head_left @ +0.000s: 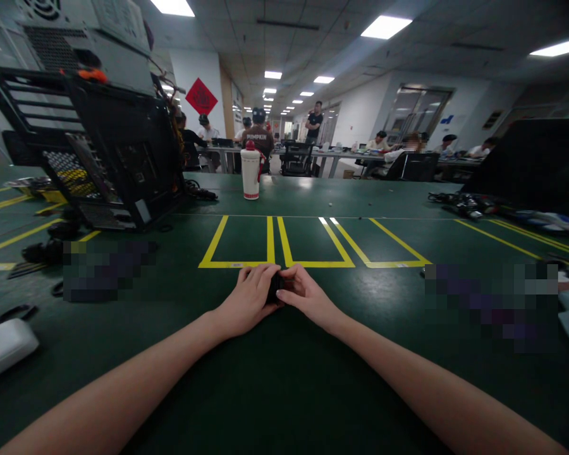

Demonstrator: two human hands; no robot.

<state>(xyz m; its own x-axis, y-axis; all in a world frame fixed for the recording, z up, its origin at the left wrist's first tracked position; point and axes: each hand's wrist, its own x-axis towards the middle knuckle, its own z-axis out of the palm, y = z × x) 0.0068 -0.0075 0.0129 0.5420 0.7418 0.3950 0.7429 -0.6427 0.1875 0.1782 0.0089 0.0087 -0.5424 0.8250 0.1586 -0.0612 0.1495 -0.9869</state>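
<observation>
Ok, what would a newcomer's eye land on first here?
Probably the left hand and right hand, together at a small black object near the middle. Next, the red-topped white bottle standing beyond the yellow tape outlines, then the bulky black computer case at the left.

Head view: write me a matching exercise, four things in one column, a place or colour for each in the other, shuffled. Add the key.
Things
1. Small black object
2. Bottle
3. Computer case
4. Tape outlines

Places and colours
A. White, with a red lid
B. Yellow, on the green table
C. Between the left hand and the right hand
D. Under a grey metal box

Pairs: 1-C, 2-A, 3-D, 4-B
</observation>
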